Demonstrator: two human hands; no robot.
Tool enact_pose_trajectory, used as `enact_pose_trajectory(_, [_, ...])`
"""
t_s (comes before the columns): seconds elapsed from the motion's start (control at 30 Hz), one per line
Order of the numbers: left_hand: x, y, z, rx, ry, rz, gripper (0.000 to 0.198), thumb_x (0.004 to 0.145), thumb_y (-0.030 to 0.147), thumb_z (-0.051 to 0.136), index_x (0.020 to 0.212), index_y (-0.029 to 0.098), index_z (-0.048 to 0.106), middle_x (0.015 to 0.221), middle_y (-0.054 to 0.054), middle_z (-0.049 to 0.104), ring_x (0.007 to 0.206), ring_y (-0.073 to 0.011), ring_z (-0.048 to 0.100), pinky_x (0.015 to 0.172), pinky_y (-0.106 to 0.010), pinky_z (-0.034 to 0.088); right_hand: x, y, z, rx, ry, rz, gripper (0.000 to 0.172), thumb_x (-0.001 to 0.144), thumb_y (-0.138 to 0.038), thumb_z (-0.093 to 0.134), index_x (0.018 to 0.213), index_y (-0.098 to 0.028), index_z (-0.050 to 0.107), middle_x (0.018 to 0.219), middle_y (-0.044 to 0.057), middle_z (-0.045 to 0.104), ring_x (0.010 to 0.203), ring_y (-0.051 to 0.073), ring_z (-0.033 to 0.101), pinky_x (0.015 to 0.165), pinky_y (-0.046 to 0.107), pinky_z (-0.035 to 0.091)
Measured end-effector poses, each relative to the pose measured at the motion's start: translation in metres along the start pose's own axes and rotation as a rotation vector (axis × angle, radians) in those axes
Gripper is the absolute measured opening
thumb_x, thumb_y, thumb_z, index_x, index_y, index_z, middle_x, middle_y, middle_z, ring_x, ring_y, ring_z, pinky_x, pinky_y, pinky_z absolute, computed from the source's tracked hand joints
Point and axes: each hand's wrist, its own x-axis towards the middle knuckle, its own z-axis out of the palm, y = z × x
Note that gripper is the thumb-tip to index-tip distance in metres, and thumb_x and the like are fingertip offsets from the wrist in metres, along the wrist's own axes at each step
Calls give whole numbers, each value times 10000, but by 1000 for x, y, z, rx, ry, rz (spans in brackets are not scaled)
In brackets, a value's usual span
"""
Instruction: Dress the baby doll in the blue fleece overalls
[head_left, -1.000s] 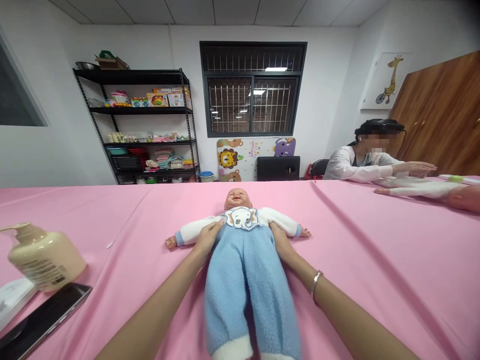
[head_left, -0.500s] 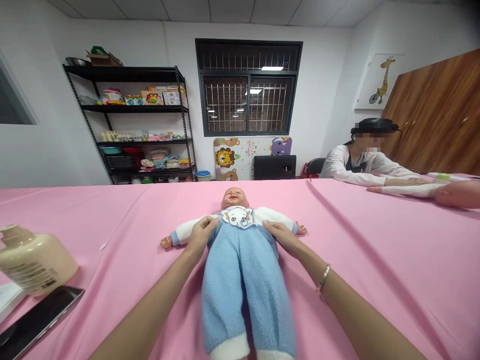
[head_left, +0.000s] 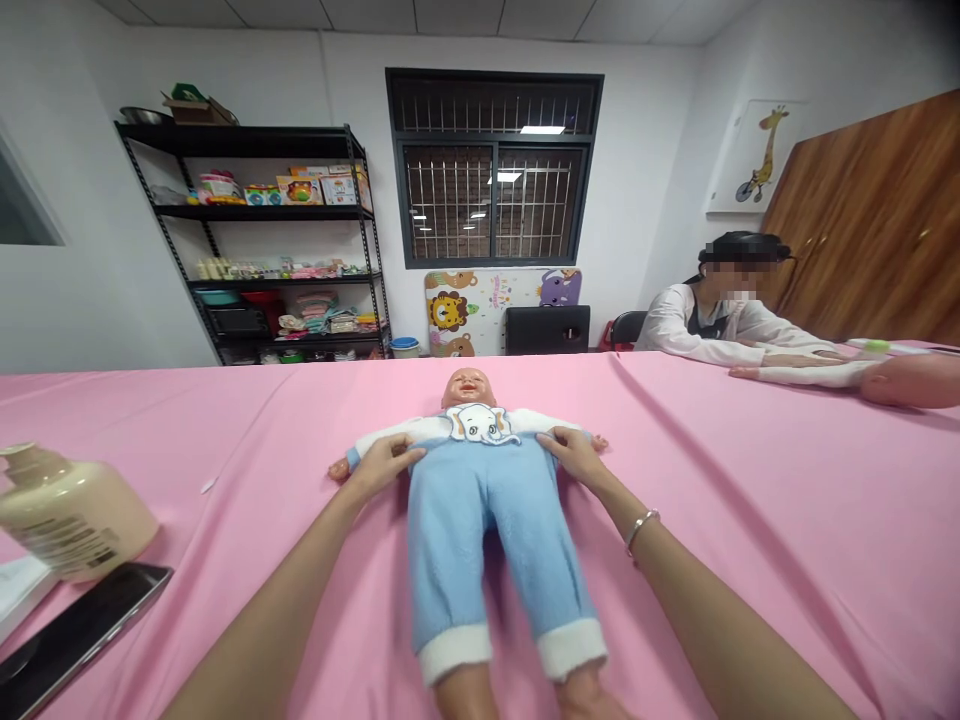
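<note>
A baby doll (head_left: 480, 470) lies on its back on the pink tablecloth (head_left: 750, 520), head away from me. It wears a white top with an elephant bib and fluffy blue trousers (head_left: 487, 530) with white cuffs. My left hand (head_left: 382, 462) pinches the trousers' waistband at the doll's right side, fingers closed on the fabric. My right hand (head_left: 570, 452) grips the waistband on the other side. A silver bracelet sits on my right wrist. The doll's bare feet show at the bottom edge.
A beige pump bottle (head_left: 71, 515) lies at the left, with a dark phone (head_left: 75, 640) and a white box beside it. Another person (head_left: 720, 315) sits at the right with a second doll (head_left: 900, 380). A black shelf rack (head_left: 262, 250) stands behind.
Both hands slid outward to the doll's sides while holding the waistband. The trousers now sit higher on the doll, and its feet show below the cuffs.
</note>
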Motion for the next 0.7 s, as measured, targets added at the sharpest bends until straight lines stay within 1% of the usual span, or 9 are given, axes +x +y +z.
enact_pose_trajectory(0.1, [6,-9,12,46,253,40,295,707,459,598,717,165,581,696,-20,600,686,-200,530,643,-297,398,3,-7,6,-155,189,-64,227,766,-366,474,654,-170,460,639,9,478,637,156,423,621,283,311])
enact_pose_trajectory(0.2, [7,-19,23,-20,277,24,330,751,467,549,851,156,598,859,-54,641,810,-220,572,746,-324,425,-20,-52,11,-179,323,-249,158,796,-320,494,795,-163,513,837,62,562,831,203,473,763,322,341])
enact_pose_trajectory(0.23, [5,-21,25,-36,280,14,342,763,470,536,882,155,595,889,-60,642,835,-221,576,766,-329,427,-33,-73,13,-158,305,-327,160,809,-326,501,793,-167,513,834,56,563,836,197,477,769,317,345])
enact_pose_trajectory(0.27, [4,-23,26,-39,291,6,349,772,470,527,903,153,591,907,-65,640,853,-221,576,781,-333,427,-49,-95,14,-127,191,-417,168,828,-331,498,776,-172,508,804,39,559,797,177,483,746,295,355])
enact_pose_trajectory(0.37, [1,-25,25,-6,327,8,342,800,461,498,900,145,584,909,-70,636,866,-221,574,791,-337,423,-98,-148,24,-213,-395,-645,156,820,-332,562,778,-186,525,753,-7,558,688,130,481,637,240,354])
enact_pose_trajectory(0.4, [0,-25,25,7,326,9,337,808,459,487,888,145,583,899,-67,635,857,-221,574,785,-336,421,-111,-158,29,-318,-486,-712,174,797,-338,594,754,-186,521,716,-14,551,653,131,473,609,246,341])
enact_pose_trajectory(0.43, [0,-25,25,16,319,12,333,815,457,479,880,147,582,892,-63,635,849,-220,573,780,-334,419,-121,-163,35,-427,-511,-758,184,790,-326,603,730,-180,509,693,-12,544,625,135,467,585,256,328])
enact_pose_trajectory(0.53, [1,-24,26,26,283,28,327,825,454,465,873,151,579,882,-54,632,837,-218,568,767,-326,411,-138,-161,55,-667,-430,-830,158,795,-210,578,696,-168,463,650,0,522,570,145,455,533,280,293])
enact_pose_trajectory(0.7, [1,-24,27,97,306,20,328,823,468,447,778,162,555,763,-31,601,728,-213,543,672,-314,391,-147,-148,78,-648,-439,-975,175,803,-237,565,700,-169,443,627,17,521,544,151,461,493,278,301])
